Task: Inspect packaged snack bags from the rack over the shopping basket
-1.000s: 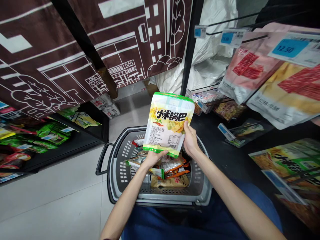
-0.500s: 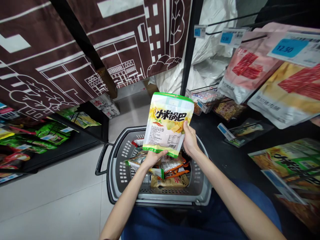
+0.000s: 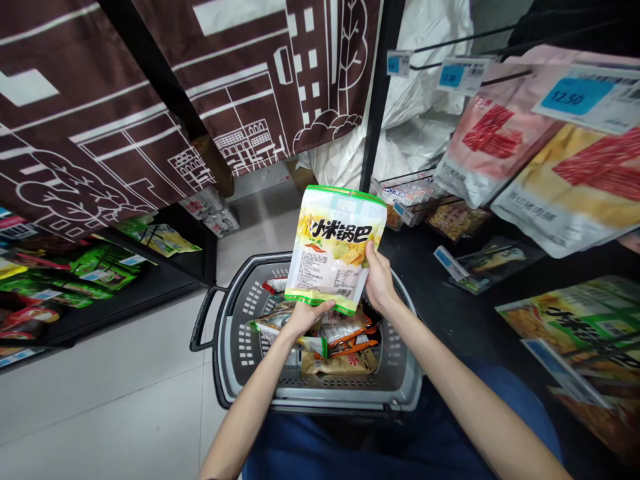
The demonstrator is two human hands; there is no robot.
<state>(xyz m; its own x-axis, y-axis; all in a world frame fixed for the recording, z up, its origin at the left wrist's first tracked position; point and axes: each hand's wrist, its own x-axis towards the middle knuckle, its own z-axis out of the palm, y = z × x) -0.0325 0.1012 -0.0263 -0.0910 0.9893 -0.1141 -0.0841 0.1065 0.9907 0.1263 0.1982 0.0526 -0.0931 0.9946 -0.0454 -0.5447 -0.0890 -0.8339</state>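
A white and yellow snack bag (image 3: 330, 257) with green edges and large dark characters is held up, tilted towards me. My left hand (image 3: 309, 319) is closed on its bottom edge, the thumb lying across the front. With the thumb on the front, my right hand (image 3: 381, 279) grips the right side; its fingers are hidden behind the bag. Below the bag stands a grey shopping basket (image 3: 345, 395) with slotted walls. Inside it lie several snack packets, among them a tan packet (image 3: 340, 362) near the front wall and an orange-edged packet (image 3: 345, 328) partly under the bag.
On the right, a rack carries hanging pink pouches (image 3: 500, 140), a price tag (image 3: 583, 97) and more snack bags (image 3: 580, 320). Brown printed curtains (image 3: 280, 87) hang ahead. At left is a low shelf of green packets (image 3: 100, 267). Pale floor tiles (image 3: 125, 413) lie beside the basket.
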